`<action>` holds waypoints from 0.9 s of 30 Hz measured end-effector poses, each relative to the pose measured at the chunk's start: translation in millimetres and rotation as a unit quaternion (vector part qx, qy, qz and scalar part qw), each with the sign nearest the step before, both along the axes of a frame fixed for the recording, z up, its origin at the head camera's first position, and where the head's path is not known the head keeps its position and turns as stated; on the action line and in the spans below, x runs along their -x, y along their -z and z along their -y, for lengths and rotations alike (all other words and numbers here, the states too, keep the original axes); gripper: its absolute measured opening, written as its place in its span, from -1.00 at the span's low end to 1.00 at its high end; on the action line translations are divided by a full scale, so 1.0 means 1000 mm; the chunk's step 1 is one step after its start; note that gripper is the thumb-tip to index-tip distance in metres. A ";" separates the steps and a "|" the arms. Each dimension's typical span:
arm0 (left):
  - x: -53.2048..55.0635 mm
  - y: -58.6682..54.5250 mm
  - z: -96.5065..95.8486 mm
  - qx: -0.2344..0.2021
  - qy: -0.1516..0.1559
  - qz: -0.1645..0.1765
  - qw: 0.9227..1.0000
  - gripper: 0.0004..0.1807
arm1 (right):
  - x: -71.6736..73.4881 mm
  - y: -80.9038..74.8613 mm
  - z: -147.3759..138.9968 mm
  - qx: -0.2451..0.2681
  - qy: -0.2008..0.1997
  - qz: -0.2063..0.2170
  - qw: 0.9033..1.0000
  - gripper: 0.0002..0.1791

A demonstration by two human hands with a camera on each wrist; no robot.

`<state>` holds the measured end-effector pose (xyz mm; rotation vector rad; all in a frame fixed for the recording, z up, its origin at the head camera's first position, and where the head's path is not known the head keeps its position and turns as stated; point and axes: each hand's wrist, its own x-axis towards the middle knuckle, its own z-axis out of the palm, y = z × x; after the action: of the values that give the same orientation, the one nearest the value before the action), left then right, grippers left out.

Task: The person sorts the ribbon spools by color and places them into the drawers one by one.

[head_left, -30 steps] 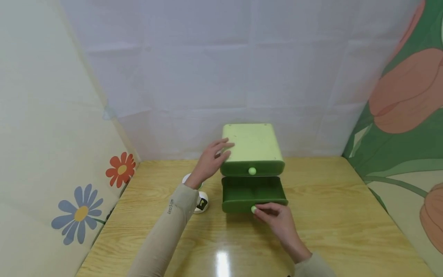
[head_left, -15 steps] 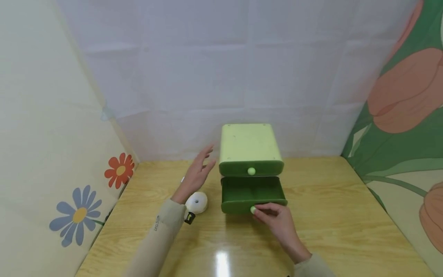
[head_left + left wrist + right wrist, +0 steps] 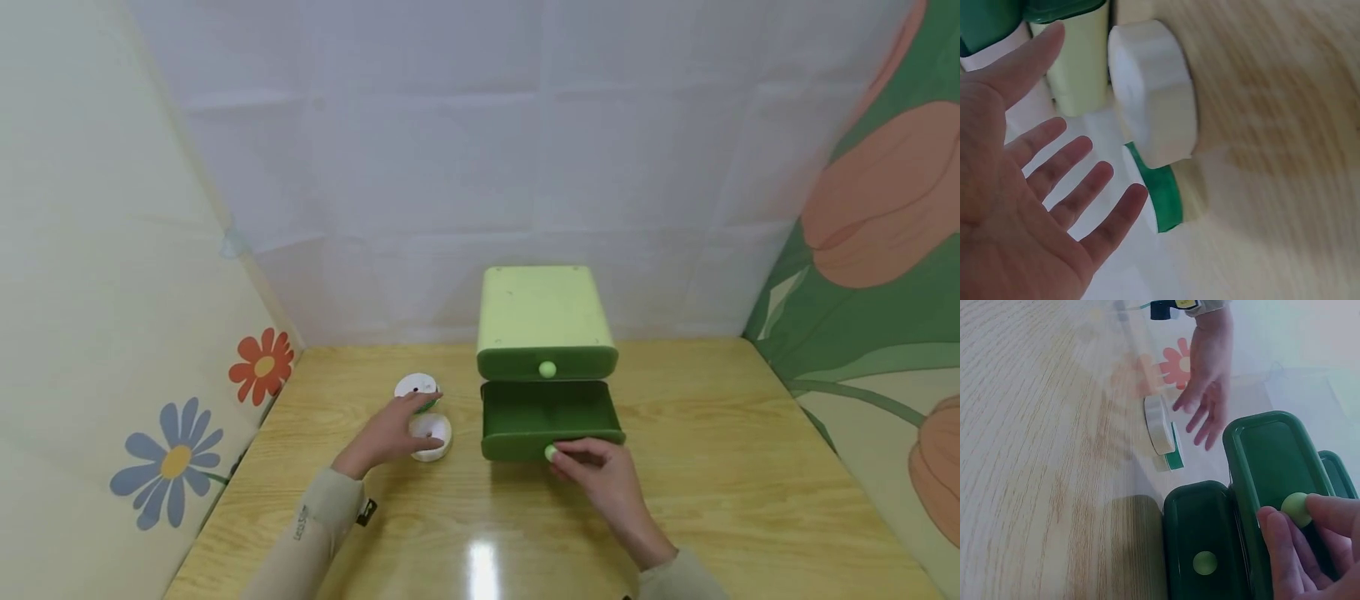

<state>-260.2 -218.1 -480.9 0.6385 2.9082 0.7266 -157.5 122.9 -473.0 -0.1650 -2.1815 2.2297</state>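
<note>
A small light-green cabinet (image 3: 542,307) with dark green drawers stands on the table. Its middle drawer (image 3: 551,412) is pulled out, with a bare inside in the head view. My right hand (image 3: 607,487) pinches that drawer's round light-green knob (image 3: 1298,509) between thumb and fingers. Left of the cabinet lie two rolls of tape or ribbon: a white roll (image 3: 1154,94) and a green roll (image 3: 1163,197) with a white side face. My left hand (image 3: 388,437) hovers over them, fingers spread and holding nothing; it partly covers both in the head view.
The wooden table (image 3: 720,467) runs up to a white cloth backdrop (image 3: 420,167). Flower-printed panels close off the left and right sides. A closed lower drawer (image 3: 1200,531) shows beneath the pulled-out one in the right wrist view.
My left hand has let go of the cabinet's top left edge and moved left and down to the two rolls. The right hand stays on the knob; the drawer has not moved.
</note>
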 end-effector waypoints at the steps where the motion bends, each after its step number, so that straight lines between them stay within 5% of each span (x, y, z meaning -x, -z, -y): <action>1: 0.000 0.002 0.000 0.006 -0.004 0.004 1.000 -0.14 | 0.000 0.000 0.000 0.000 0.000 0.001 1.000 -0.78; 11: -0.001 0.021 0.001 0.032 0.013 -0.009 0.999 -0.15 | 0.000 0.001 0.000 0.012 -0.001 0.008 1.000 -0.78; 27: -0.003 0.023 0.001 0.037 -0.008 -0.026 0.999 -0.13 | 0.000 0.000 0.000 0.011 -0.001 0.007 1.000 -0.78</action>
<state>-256.9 -218.9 -504.2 0.6366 2.9755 0.6109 -157.2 123.1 -472.8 -0.1794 -2.1645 2.2623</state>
